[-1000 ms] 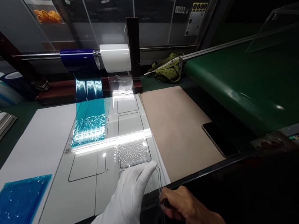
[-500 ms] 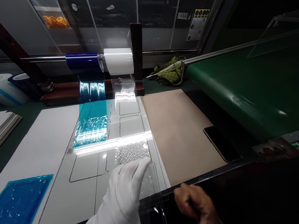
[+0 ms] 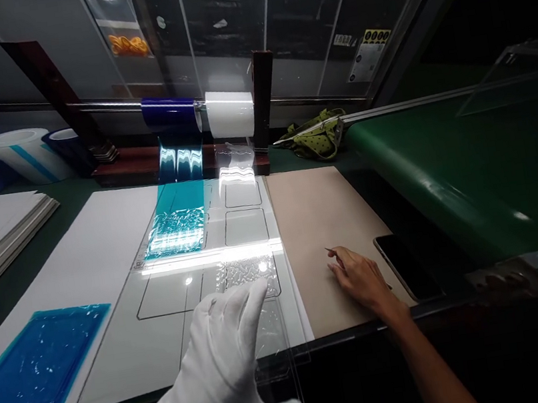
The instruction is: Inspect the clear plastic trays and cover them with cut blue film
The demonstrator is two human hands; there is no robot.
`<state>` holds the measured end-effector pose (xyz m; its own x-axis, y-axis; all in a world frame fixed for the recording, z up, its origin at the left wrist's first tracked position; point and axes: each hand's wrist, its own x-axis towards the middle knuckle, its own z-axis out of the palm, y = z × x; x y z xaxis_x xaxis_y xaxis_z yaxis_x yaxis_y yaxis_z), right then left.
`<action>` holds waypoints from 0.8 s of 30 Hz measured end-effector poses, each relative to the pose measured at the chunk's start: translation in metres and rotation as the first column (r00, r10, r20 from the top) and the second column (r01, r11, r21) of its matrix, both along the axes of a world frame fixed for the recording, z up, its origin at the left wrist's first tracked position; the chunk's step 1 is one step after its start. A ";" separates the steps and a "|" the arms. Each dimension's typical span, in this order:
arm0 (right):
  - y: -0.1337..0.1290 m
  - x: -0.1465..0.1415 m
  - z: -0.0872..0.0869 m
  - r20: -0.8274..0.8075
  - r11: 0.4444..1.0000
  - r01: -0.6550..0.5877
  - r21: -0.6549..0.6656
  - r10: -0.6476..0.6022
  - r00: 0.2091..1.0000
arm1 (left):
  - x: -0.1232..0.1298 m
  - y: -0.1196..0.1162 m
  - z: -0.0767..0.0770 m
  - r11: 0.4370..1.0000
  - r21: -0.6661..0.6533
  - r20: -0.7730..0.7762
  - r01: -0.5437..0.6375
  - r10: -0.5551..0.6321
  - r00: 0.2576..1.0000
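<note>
My left hand (image 3: 230, 348), in a white glove, grips a clear flat plate (image 3: 276, 355) by its edges between fingertips and thumb. The plate overhangs the front edge of the bench, in front of the glass sheet with drawn rectangles. Bare, my right hand (image 3: 361, 278) is over the brown board, its fingers closed round a thin pointed tool (image 3: 328, 250); most of the tool is hidden in the hand. Clear film (image 3: 246, 272) with a wrinkled end and teal film (image 3: 178, 218) lie on the marked sheet (image 3: 126, 364).
A blue roll (image 3: 170, 115) and a white roll (image 3: 230, 113) hang on a metal rod behind. A phone (image 3: 405, 269) lies on the brown board (image 3: 312, 222). Blue film pieces (image 3: 42, 360) are at left, a paper stack (image 3: 1, 235) beyond. A green belt (image 3: 472, 178) runs at right.
My right hand has moved up and right from below the bench edge to over the brown board. The left hand keeps hold of the plate. The view has shifted slightly.
</note>
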<state>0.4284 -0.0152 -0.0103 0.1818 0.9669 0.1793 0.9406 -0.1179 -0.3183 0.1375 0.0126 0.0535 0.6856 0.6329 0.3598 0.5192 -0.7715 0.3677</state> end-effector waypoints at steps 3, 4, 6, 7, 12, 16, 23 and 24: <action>0.004 0.010 -0.006 0.045 1.000 -0.012 0.026 0.011 0.999 | -0.010 0.003 -0.003 0.967 -0.253 0.144 -0.015 0.053 0.988; 0.002 0.007 -0.002 0.053 0.998 -0.017 0.052 0.015 0.998 | -0.014 0.005 -0.005 0.906 -0.420 0.221 0.050 0.048 0.974; -0.007 -0.008 0.013 0.041 0.991 -0.059 0.119 0.055 0.998 | -0.019 0.011 -0.010 0.591 -0.746 0.428 0.308 0.072 0.901; -0.012 -0.019 0.024 0.028 0.983 -0.103 0.154 0.100 0.995 | -0.020 0.014 -0.013 0.340 -0.817 0.531 0.465 0.131 0.837; -0.024 -0.087 0.075 0.042 0.887 -0.428 0.174 0.427 0.903 | -0.007 0.015 -0.026 -0.339 -0.456 0.581 0.823 0.587 0.564; -0.008 -0.119 0.083 0.076 0.771 -0.621 0.139 0.617 0.783 | 0.006 0.009 -0.026 -0.331 -0.352 0.623 0.875 0.615 0.483; 0.010 -0.137 0.082 0.071 0.733 -0.679 0.036 0.676 0.733 | 0.006 0.013 -0.025 -0.262 -0.348 0.643 0.900 0.632 0.433; 0.010 -0.138 0.082 0.058 0.735 -0.677 0.030 0.675 0.735 | 0.006 0.015 -0.024 -0.258 -0.373 0.641 0.891 0.623 0.448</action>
